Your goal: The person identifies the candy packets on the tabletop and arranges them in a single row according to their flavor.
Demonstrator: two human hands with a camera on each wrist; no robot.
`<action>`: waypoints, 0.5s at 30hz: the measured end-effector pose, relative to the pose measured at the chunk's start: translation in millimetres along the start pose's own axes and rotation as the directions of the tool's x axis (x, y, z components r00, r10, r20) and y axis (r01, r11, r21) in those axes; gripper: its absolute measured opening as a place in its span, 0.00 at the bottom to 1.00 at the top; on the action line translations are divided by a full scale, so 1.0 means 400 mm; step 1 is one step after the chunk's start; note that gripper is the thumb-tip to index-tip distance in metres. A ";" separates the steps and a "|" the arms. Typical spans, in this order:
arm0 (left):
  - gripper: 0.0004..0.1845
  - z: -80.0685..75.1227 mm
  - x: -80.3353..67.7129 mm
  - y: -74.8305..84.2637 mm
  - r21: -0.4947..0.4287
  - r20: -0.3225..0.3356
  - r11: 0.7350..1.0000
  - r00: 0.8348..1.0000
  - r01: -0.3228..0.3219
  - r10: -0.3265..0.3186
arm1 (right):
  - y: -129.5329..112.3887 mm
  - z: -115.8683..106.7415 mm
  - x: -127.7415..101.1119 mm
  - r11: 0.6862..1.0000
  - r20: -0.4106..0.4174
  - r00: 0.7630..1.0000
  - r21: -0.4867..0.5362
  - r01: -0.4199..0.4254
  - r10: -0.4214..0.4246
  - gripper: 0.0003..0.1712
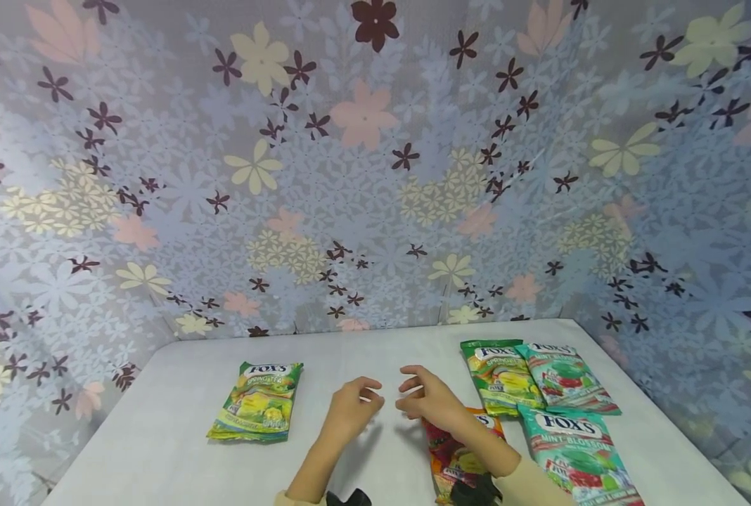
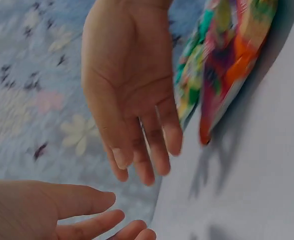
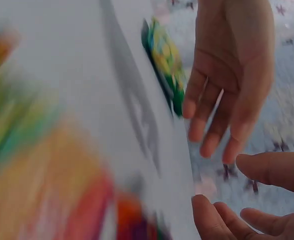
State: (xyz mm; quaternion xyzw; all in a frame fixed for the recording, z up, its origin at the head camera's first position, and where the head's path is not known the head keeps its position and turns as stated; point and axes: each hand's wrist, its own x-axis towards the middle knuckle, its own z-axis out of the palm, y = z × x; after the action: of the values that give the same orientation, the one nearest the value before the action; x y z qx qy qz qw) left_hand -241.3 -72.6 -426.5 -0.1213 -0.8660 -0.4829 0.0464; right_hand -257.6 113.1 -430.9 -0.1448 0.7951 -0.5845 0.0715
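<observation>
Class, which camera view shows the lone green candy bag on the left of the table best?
The head view: the green candy bag lies whole and sharp on the white table. The right wrist view shows only a blurred edge of it; the left wrist view misses it.

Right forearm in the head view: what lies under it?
An orange candy packet lies on the white table beneath the right hand and its forearm. Only its edges show; the middle is covered, so its label cannot be read.

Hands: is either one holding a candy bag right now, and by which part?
Nothing is held. Left hand and right hand hover empty, fingers relaxed, over the table.
</observation>
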 end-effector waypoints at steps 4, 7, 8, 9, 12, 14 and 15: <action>0.11 0.058 0.027 0.026 0.004 0.045 0.999 0.998 -0.034 0.034 | 0.027 -0.074 -0.025 0.998 -0.102 0.994 -0.050 -0.033 0.027 0.35; 0.11 0.097 0.052 0.045 0.021 0.060 1.000 0.998 -0.023 0.021 | 0.035 -0.125 -0.036 0.996 -0.180 0.982 -0.064 -0.060 0.047 0.34; 0.11 0.110 0.060 0.049 0.032 0.062 0.999 0.998 -0.011 0.009 | 0.036 -0.141 -0.039 0.995 -0.202 0.978 -0.071 -0.068 0.053 0.34; 0.10 0.123 0.067 0.053 0.043 0.064 0.999 0.998 0.000 -0.003 | 0.038 -0.157 -0.041 0.994 -0.225 0.973 -0.082 -0.076 0.056 0.34; 0.10 0.161 0.088 0.062 0.058 0.070 0.998 0.997 0.030 -0.034 | 0.044 -0.200 -0.048 0.988 -0.272 0.960 -0.113 -0.106 0.072 0.35; 0.09 0.185 0.101 0.070 0.060 0.084 0.998 0.996 0.037 -0.042 | 0.049 -0.228 -0.055 0.985 -0.279 0.957 -0.124 -0.121 0.083 0.37; 0.09 0.197 0.107 0.075 0.057 0.097 0.998 0.994 0.040 -0.045 | 0.053 -0.241 -0.059 0.983 -0.283 0.955 -0.128 -0.128 0.088 0.38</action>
State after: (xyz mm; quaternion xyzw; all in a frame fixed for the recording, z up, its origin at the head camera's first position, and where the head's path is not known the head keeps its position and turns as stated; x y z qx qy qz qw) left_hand -272.1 16.4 -434.9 -0.1249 -0.8824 -0.4535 -0.0031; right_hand -265.6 213.9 -422.8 -0.0230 0.8445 -0.5347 -0.0188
